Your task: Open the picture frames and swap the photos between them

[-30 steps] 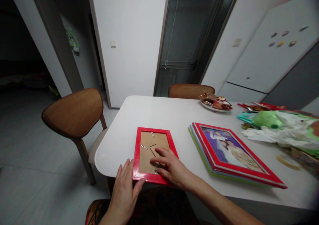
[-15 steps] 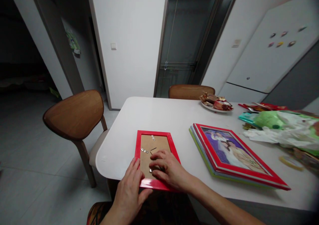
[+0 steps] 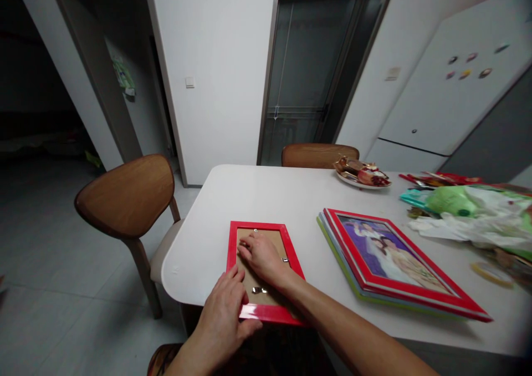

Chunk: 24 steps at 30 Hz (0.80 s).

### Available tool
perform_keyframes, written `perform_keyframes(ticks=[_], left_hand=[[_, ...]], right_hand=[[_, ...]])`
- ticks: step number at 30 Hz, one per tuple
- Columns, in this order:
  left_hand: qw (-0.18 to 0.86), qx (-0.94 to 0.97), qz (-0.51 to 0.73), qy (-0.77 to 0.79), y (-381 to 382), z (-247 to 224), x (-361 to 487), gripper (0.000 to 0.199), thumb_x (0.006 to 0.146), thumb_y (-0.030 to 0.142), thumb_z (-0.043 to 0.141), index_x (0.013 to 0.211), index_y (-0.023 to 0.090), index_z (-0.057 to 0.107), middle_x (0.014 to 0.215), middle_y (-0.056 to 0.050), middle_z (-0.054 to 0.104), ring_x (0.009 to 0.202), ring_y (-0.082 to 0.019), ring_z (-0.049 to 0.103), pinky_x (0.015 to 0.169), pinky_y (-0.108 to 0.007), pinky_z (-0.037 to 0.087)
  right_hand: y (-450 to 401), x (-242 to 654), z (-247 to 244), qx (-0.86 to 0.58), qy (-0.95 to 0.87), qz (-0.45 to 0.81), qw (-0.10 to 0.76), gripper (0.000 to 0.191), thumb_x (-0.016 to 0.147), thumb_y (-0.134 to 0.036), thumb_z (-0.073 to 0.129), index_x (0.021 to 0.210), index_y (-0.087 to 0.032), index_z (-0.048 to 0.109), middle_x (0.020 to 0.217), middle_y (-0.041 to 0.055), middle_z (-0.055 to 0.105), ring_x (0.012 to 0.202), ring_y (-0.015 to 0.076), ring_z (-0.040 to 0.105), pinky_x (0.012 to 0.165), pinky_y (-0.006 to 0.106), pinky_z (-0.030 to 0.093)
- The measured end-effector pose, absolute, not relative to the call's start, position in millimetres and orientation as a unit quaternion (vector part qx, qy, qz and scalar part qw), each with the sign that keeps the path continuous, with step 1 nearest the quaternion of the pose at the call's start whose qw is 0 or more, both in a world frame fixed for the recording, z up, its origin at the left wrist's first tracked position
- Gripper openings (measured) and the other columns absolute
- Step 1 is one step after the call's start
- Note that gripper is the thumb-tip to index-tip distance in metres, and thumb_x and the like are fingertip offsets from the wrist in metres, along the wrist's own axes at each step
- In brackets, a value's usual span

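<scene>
So you've got the red picture frame [image 3: 272, 313] lying back side up by the near edge of the white table [image 3: 249, 196], brown backing board [image 3: 251, 279] facing you. Your left hand [image 3: 222, 309] is on its near left corner: fingers together on the left rim, thumb spread off toward the near rim. Can't tell if you're really gripping or just resting it there. Your right hand [image 3: 261, 257] reaches across the backing with its fingers curled, tips down near the left side. Your own hand blocks the view, so no idea if anything's pinched in there. One metal clip [image 3: 285, 260] shows by the right rim, and there's more metal hardware near each end. Just right of it is the stack of frames [image 3: 399, 257], wedding-style photo on top.
</scene>
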<state>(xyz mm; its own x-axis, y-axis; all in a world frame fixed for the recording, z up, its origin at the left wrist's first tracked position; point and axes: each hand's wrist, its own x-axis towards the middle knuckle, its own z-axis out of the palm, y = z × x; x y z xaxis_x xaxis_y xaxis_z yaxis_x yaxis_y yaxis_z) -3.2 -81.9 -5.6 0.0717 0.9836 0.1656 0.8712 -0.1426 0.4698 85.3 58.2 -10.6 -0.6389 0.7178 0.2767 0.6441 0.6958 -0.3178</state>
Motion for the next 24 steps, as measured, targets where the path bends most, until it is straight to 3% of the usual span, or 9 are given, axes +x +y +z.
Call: perform_keyframes(ticks=[6, 11, 16, 21, 24], left_hand=[[0.152, 0.712, 0.237, 0.643, -80, -8, -5, 0.027, 0.054, 0.020, 0.070, 0.072, 0.018, 0.050, 0.123, -0.017, 0.044, 0.119, -0.028, 0.030, 0.096, -0.046, 0.028], [0.148, 0.716, 0.240, 0.638, -79, -9, -6, 0.027, 0.054, 0.020, 0.070, 0.072, 0.017, 0.049, 0.121, -0.017, 0.045, 0.120, -0.028, 0.030, 0.096, -0.044, 0.027], [0.150, 0.714, 0.255, 0.635, -80, -11, -7, 0.027, 0.054, 0.019, 0.070, 0.070, 0.018, 0.049, 0.119, -0.017, 0.048, 0.119, -0.028, 0.030, 0.095, -0.043, 0.030], [0.153, 0.710, 0.270, 0.632, -80, -14, -7, 0.028, 0.053, 0.018, 0.070, 0.071, 0.018, 0.049, 0.120, -0.016, 0.047, 0.120, -0.027, 0.031, 0.095, -0.042, 0.030], [0.156, 0.710, 0.272, 0.630, -80, -13, -6, 0.027, 0.053, 0.016, 0.069, 0.069, 0.018, 0.048, 0.119, -0.015, 0.048, 0.120, -0.027, 0.030, 0.095, -0.041, 0.030]], right_hand=[[87, 103, -14, -0.470, -0.863, 0.050, 0.176, 0.027, 0.080, -0.026, 0.039, 0.083, -0.015, 0.064, 0.082, 0.0090, 0.055, 0.081, 0.0173, 0.047, 0.072, 0.026, 0.032], [90, 98, -15, -0.472, -0.863, 0.064, 0.168, 0.029, 0.080, -0.027, 0.040, 0.098, -0.024, 0.061, 0.088, 0.0076, 0.055, 0.085, 0.0183, 0.047, 0.071, 0.028, 0.032], [87, 121, 1, -0.432, -0.878, 0.115, 0.170, 0.034, 0.074, -0.018, 0.042, 0.105, -0.019, 0.056, 0.097, 0.0071, 0.056, 0.090, 0.0169, 0.048, 0.077, 0.026, 0.034], [78, 169, 9, -0.340, -0.924, 0.144, 0.103, 0.030, 0.062, -0.013, 0.050, 0.089, -0.017, 0.063, 0.098, 0.0067, 0.057, 0.089, 0.0181, 0.048, 0.079, 0.027, 0.035], [72, 176, 2, -0.338, -0.927, 0.107, 0.120, 0.026, 0.063, -0.010, 0.047, 0.081, -0.017, 0.065, 0.094, 0.0067, 0.058, 0.088, 0.0182, 0.047, 0.078, 0.026, 0.034]])
